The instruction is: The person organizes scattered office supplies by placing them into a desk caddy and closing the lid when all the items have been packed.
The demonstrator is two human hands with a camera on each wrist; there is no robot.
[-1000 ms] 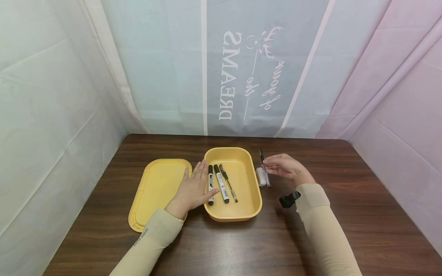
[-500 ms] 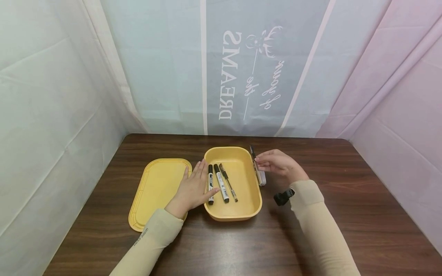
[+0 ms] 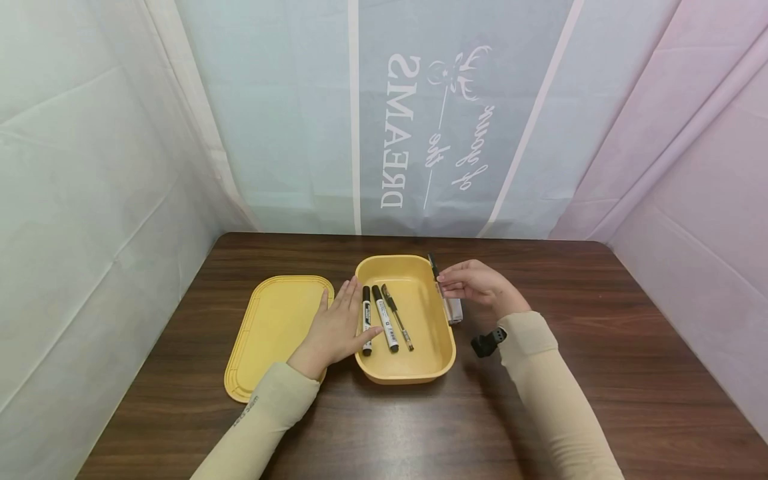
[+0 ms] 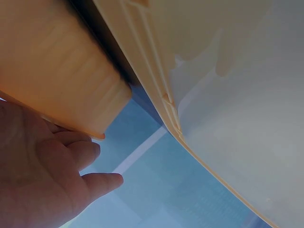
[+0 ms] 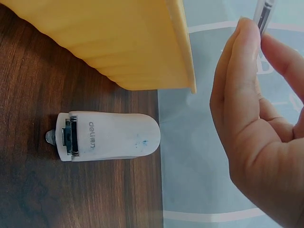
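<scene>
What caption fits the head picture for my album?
Right hand holds a pen over the yellow box.

A dark wooden table (image 3: 600, 373) fills the lower half. Pale fabric sheets (image 3: 90, 167) wall it in, with mirrored lettering (image 3: 399, 133) at 12 o'clock, pink at 3 o'clock.

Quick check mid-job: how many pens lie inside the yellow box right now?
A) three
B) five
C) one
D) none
A: the head view shows three pens lying side by side on the floor of the box, next to the left hand; a fourth pen is pinched in the right hand over the box's right rim, not yet inside.
</scene>
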